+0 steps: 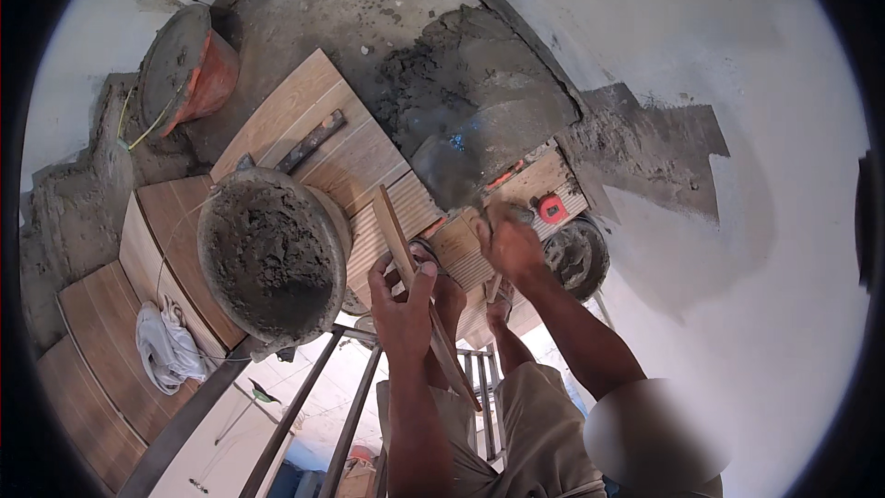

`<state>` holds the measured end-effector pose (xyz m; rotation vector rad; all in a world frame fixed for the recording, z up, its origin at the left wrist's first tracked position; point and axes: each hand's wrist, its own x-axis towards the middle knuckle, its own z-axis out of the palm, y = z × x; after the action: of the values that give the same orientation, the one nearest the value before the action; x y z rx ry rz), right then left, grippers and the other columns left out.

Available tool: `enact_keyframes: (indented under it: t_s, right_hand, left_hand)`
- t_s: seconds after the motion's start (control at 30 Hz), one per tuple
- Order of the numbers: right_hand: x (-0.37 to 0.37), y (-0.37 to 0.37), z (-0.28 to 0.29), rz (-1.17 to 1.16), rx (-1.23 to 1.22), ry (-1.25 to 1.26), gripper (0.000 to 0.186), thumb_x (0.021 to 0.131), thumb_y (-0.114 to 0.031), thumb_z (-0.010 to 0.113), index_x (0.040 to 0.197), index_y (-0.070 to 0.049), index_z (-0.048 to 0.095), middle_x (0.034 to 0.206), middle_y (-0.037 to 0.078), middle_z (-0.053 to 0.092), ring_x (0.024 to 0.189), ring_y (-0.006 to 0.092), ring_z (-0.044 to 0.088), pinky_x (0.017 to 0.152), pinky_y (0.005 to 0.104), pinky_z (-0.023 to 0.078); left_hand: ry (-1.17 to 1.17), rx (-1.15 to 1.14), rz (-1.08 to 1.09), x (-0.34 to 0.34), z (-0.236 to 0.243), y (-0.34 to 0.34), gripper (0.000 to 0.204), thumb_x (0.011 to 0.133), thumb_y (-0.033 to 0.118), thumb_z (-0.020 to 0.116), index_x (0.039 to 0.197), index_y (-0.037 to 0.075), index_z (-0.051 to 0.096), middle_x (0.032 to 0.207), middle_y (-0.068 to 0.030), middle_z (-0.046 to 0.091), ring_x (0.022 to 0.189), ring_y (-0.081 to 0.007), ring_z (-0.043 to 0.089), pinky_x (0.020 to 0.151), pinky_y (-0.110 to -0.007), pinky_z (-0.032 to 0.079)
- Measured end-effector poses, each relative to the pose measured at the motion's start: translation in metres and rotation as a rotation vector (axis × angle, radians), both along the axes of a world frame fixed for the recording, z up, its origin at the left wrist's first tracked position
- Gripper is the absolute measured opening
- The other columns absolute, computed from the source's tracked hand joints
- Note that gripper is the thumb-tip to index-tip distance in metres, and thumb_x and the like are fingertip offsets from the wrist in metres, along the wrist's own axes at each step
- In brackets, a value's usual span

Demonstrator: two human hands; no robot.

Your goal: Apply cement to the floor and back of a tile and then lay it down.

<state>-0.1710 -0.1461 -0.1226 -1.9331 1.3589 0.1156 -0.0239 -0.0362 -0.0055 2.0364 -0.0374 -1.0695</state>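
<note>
My left hand [403, 318] grips a long, narrow wood-grain strip [395, 231] between thumb and fingers. The strip slants from over the ribbed stair tiles down past my knees. To its right, my right hand [512, 244] is closed round a tool with a pale handle [494, 288]; the fist hides much of it, so I cannot tell its kind. Beyond that hand lies a wood-look tile [548, 175] with a small red round object [551, 208], perhaps a tape measure. Wet grey mortar [447, 161] covers the floor ahead of my hands.
A large grey tub of mortar [212, 267] stands left, near a dark bar [311, 141] on the tiles. An orange bucket [214, 83] leans farther back. A dark bucket [597, 267] is at right. White sacking [164, 350] lies on the steps, beside a metal railing [290, 406].
</note>
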Motion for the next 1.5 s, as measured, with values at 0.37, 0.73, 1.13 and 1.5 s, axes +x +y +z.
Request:
enact_keyframes:
  t_s: [0.37,0.73,1.13,1.5]
  right_hand:
    - [0.061,-0.104,0.029,0.106,-0.137,-0.093,0.037,0.101,-0.032,0.055,0.1,0.002,0.067,0.094,0.029,0.069,0.089,0.0512,0.067,0.077,0.0581,0.053]
    - [0.119,-0.133,0.048,0.818,0.193,0.278,0.032,0.082,-0.011,0.063,0.109,-0.002,0.078,0.115,0.023,0.074,0.11,0.0384,0.071,0.093,0.0455,0.057]
    - [0.045,-0.047,0.054,0.31,0.105,0.26,0.026,0.095,-0.018,0.054,0.099,0.002,0.07,0.1,0.025,0.074,0.094,0.0419,0.073,0.084,0.0531,0.058]
    - [-0.047,0.039,0.004,0.142,-0.074,0.148,0.032,0.104,-0.033,0.053,0.107,-0.002,0.055,0.09,0.026,0.07,0.075,0.0476,0.07,0.064,0.0575,0.056]
  left_hand:
    - [0.001,-0.015,-0.025,0.002,-0.002,-0.001,0.079,0.083,0.045,0.084,0.141,0.003,0.05,0.125,-0.0177,0.063,0.105,-0.0292,0.068,0.086,-0.039,0.056]
    - [-0.009,-0.01,-0.062,0.003,0.012,-0.008,0.068,0.088,0.041,0.082,0.137,0.004,0.053,0.119,-0.0139,0.064,0.098,-0.02,0.065,0.082,-0.033,0.052]
    - [-0.006,0.006,-0.048,0.013,0.011,-0.002,0.066,0.087,0.037,0.082,0.138,0.006,0.054,0.12,-0.0142,0.064,0.095,-0.0208,0.067,0.079,-0.033,0.054]
    - [-0.02,-0.069,-0.026,0.006,0.009,-0.006,0.068,0.084,0.031,0.083,0.135,0.0,0.051,0.102,-0.0135,0.069,0.064,-0.0152,0.066,0.059,-0.032,0.052]
